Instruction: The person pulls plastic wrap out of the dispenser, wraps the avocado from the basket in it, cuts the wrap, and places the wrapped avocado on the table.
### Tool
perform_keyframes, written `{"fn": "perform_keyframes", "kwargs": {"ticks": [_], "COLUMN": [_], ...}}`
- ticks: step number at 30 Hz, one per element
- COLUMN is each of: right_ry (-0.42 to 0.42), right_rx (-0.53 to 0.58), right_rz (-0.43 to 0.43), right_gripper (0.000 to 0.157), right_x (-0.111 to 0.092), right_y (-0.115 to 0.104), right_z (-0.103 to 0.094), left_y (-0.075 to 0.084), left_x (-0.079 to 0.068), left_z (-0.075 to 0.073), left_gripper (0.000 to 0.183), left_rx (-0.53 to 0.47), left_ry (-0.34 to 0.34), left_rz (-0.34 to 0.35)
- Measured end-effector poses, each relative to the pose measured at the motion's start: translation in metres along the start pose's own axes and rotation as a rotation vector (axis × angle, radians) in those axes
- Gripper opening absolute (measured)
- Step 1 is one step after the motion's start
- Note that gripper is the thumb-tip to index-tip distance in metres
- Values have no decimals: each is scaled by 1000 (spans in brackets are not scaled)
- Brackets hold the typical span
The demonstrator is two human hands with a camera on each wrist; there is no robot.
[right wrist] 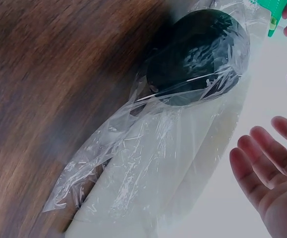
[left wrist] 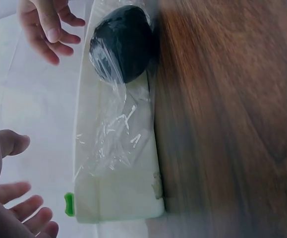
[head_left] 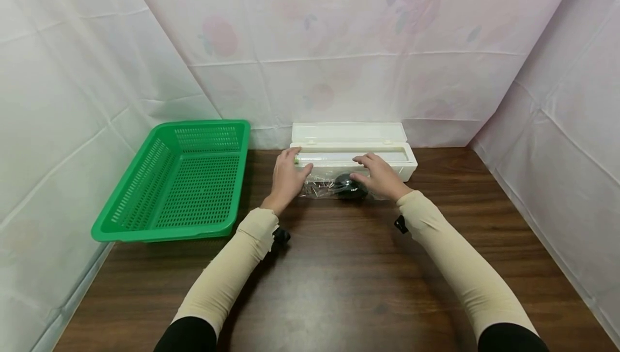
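Note:
A white cling film dispenser (head_left: 409, 166) stands at the back of the table, its lid (head_left: 346, 132) raised and the roll (head_left: 329, 156) showing inside. Clear film (left wrist: 114, 141) hangs over its front. Against that front lies a dark, rounded fruit-like thing (right wrist: 198, 59), film clinging over it. At the dispenser's left end is my left hand (head_left: 287, 175), fingers loosely extended, close to the green cutter slider (left wrist: 70, 204). My right hand (head_left: 380, 177) hovers over the right half with spread fingers, holding nothing; its thumb overlaps the dark thing in the head view.
An openwork green plastic basket (head_left: 232, 201) sits on the left of the brown wooden table (head_left: 329, 276). Pale fabric (head_left: 339, 88) hangs behind the dispenser and down both sides.

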State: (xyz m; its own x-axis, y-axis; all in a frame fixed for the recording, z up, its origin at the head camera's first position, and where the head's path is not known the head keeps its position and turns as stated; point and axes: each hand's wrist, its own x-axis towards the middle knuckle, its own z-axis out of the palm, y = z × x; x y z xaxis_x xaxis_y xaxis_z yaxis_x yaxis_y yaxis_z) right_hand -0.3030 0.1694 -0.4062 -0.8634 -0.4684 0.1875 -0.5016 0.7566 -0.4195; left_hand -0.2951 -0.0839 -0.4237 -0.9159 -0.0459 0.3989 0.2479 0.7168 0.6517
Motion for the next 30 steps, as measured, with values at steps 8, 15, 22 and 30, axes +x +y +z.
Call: {"fn": "perform_keyframes", "kwargs": {"ticks": [8, 15, 22, 30], "right_ry": [4, 14, 8, 9], "right_rx": [20, 4, 12, 15], "right_rz": [-1, -17, -22, -18], "right_gripper": [50, 49, 48, 46], "right_x": [2, 3, 4, 6], "right_y": [-2, -5, -7, -7], "right_z": [0, 1, 2, 5], "left_y": [-10, -21, -29, -35], "left_x": [1, 2, 3, 3], "left_z": [-3, -3, -1, 2], "left_gripper": [63, 65, 70, 75], "left_rx": [-2, -11, -13, -64], "left_ry": [-3, -35, -110, -142], "left_rz": [-74, -126, -219, -284]}}
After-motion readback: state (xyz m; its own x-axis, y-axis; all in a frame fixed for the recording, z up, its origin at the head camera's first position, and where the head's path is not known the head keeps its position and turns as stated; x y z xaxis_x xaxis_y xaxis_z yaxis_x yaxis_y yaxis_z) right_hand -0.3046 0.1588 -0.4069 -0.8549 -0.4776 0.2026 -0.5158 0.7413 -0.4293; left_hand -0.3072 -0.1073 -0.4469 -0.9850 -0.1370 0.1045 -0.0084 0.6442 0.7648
